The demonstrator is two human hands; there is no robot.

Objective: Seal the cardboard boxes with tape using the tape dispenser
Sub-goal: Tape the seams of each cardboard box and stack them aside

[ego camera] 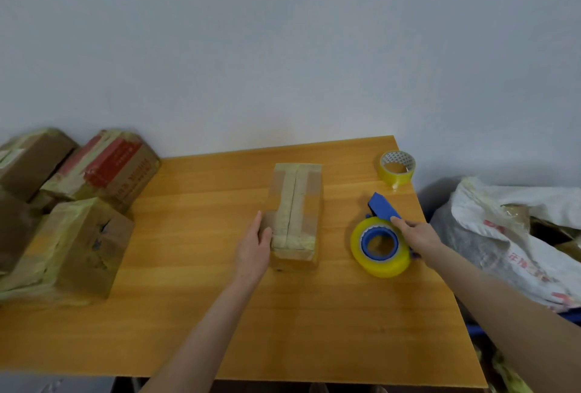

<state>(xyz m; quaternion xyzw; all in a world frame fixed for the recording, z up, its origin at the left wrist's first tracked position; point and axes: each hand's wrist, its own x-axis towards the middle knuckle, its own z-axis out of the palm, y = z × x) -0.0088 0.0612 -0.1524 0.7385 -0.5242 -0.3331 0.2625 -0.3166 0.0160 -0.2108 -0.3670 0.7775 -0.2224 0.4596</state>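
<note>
Pressing flat fingers on the 9 o'clock side of the box, long axis 12 to 6, the left hand steadies it; the right hand apparently grips the tape dispenser at 3 o'clock

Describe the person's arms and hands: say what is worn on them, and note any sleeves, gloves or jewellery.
Nothing is worn on either arm as far as the view shows. The left forearm and right forearm are bare to the frame edge, with no sleeve in sight. The left hand and right hand are ungloved. No watch, bracelet or ring is visible.
</note>
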